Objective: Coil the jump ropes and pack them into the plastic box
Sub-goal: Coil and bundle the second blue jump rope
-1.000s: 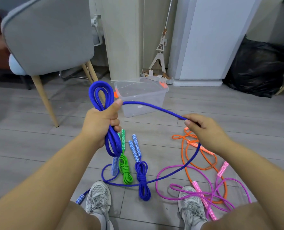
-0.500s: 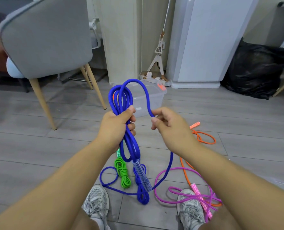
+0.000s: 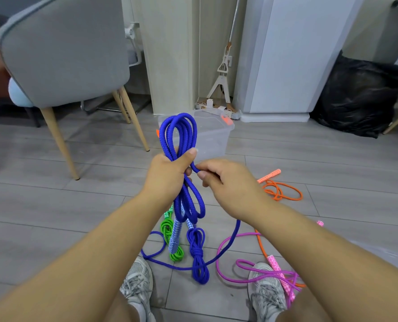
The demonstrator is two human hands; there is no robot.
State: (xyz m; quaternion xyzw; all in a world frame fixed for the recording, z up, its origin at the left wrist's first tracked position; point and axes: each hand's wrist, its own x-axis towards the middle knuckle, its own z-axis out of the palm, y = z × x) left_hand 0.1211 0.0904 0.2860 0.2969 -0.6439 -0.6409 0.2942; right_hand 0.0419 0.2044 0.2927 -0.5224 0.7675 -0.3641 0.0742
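While in left hand (image 3: 167,175), blue rope (image 3: 179,115)

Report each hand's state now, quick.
Left hand: closed around the coiled loops of the blue jump rope.
Right hand: closed, pinching that rope's free strand.

Grey plank floor (image 3: 53,205), indoors.
Grey chair (image 3: 63,49) upper left; white cabinet (image 3: 293,54) and black bag (image 3: 356,98) upper right.
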